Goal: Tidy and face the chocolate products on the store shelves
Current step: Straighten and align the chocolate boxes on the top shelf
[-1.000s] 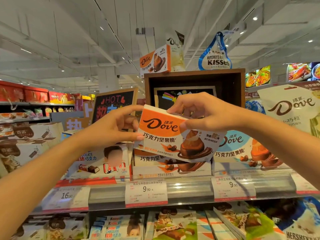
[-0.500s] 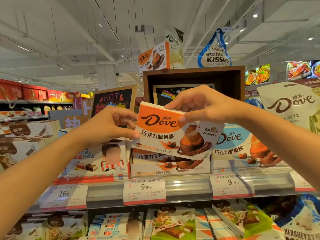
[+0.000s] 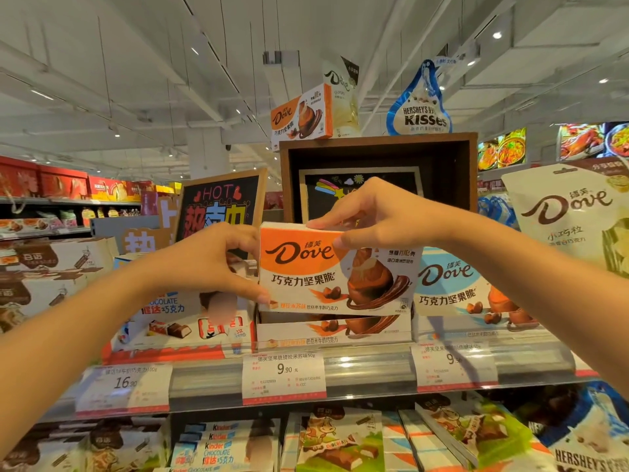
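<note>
Both hands hold an orange-and-white cardboard Dove box [image 3: 335,270] upright above the top shelf. The left hand [image 3: 207,264] pinches its left edge; the right hand [image 3: 377,216] pinches its top edge between thumb and fingers. Directly beneath lies a matching second orange Dove box [image 3: 335,330]. A pale blue Dove box [image 3: 452,284] stands just right, a white-and-red Kinder chocolate carton [image 3: 180,321] just left. A white price tag [image 3: 284,376] on the grey shelf rail [image 3: 371,371] reads 9.90. A dark wooden display crate [image 3: 377,155] stands behind, with a blue Hershey's Kisses bag [image 3: 420,110] on top.
</note>
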### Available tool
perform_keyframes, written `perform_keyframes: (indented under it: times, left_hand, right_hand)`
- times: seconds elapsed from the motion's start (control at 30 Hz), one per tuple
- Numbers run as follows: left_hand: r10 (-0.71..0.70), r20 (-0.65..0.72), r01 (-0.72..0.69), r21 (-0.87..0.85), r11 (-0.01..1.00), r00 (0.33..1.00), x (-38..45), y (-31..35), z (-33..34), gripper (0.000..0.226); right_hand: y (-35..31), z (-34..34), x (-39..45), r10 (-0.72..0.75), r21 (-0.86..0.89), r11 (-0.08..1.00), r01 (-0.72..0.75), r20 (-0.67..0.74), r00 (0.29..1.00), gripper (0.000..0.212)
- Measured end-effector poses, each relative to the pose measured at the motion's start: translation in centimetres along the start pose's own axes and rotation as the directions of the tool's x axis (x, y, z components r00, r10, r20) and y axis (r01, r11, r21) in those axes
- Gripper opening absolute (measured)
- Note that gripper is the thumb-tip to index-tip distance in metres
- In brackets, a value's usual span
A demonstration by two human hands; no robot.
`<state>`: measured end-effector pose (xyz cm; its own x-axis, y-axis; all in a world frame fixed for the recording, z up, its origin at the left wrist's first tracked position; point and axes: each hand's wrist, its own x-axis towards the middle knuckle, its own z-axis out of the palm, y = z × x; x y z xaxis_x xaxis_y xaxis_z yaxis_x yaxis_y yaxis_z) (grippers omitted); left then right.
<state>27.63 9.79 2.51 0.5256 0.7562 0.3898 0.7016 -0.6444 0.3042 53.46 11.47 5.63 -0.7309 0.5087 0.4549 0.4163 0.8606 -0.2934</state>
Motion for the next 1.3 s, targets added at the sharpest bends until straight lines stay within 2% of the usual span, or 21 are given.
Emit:
perform_keyframes:
  times: [0.13,0.2,0.27,0.33,0.4,0.43,0.47,0.53,0.63,0.73,0.9,1.03,1.1,1.23,1.3]
  left_hand:
    - [0.033,-0.133,-0.045,-0.083,0.996,0.991,-0.2,-0.1,0.3,0.051]
    - [0.083,-0.128,-0.088,-0.038,0.995,0.988,-0.2,-0.1,0.6,0.048]
    - [0.102,-0.089,-0.103,-0.01,0.995,0.991,-0.2,0.2,0.9,0.043]
    - [0.087,-0.08,-0.09,-0.045,0.995,0.993,-0.2,0.4,0.9,0.042]
    - [0.069,-0.075,-0.075,-0.075,0.994,0.995,-0.1,0.4,0.7,0.04]
    - [0.063,-0.074,-0.069,-0.09,0.994,0.995,-0.1,0.4,0.7,0.036]
    - [0.058,-0.077,-0.066,-0.107,0.992,0.995,0.0,0.3,0.7,0.034]
    - [0.052,-0.088,-0.064,-0.141,0.988,0.995,0.0,0.2,0.7,0.035]
    - [0.038,-0.099,-0.058,-0.207,0.977,0.994,0.0,0.1,0.9,0.034]
    - [0.035,-0.106,-0.059,-0.231,0.971,0.994,0.0,0.1,1.0,0.035]
    - [0.018,-0.089,-0.036,-0.204,0.978,0.996,0.0,-0.1,0.7,0.039]
    - [0.015,-0.119,-0.04,-0.207,0.978,0.993,0.0,0.1,0.8,0.037]
    - [0.031,-0.102,-0.046,-0.15,0.988,0.994,0.2,0.2,0.8,0.037]
    - [0.017,-0.018,-0.015,0.108,0.994,1.0,0.8,0.7,1.2,0.047]
    - [0.013,0.002,-0.013,0.13,0.991,1.0,0.9,0.9,1.3,0.047]
  right_hand:
    - [0.6,1.4,0.3,-0.013,-0.113,0.993,0.019,0.059,0.998,0.034]
    - [1.4,2.1,0.2,-0.052,-0.248,0.966,0.068,0.07,0.996,0.031]
    - [1.8,2.1,0.0,-0.055,-0.31,0.948,0.079,0.088,0.995,0.027]
    - [2.0,1.3,0.4,-0.007,-0.211,0.977,0.024,0.082,0.997,0.025]
    - [2.6,-0.2,1.3,0.101,-0.062,0.993,-0.101,-0.001,0.995,0.027]
    - [3.1,-0.9,1.7,0.167,-0.05,0.985,-0.168,-0.028,0.986,0.026]
    - [3.7,-1.5,2.1,0.216,-0.091,0.972,-0.218,-0.025,0.976,0.024]
    - [4.5,-1.9,2.7,0.29,-0.231,0.936,-0.266,0.073,0.954,0.021]
    - [5.0,-1.7,3.1,0.339,-0.287,0.919,-0.271,0.223,0.914,0.02]
    - [5.0,-1.6,3.3,0.338,-0.252,0.927,-0.279,0.232,0.912,0.022]
    - [6.1,-1.0,4.1,0.299,-0.316,0.922,-0.222,0.22,0.929,0.011]
    - [6.2,-1.2,4.3,0.302,-0.336,0.918,-0.213,0.243,0.922,0.012]
    - [6.0,-1.5,4.5,0.331,-0.357,0.907,-0.223,0.278,0.902,0.016]
    - [5.5,-1.8,5.7,0.382,-0.442,0.87,-0.219,0.322,0.866,0.021]
    - [5.6,-1.8,6.2,0.413,-0.444,0.863,-0.242,0.341,0.844,0.015]
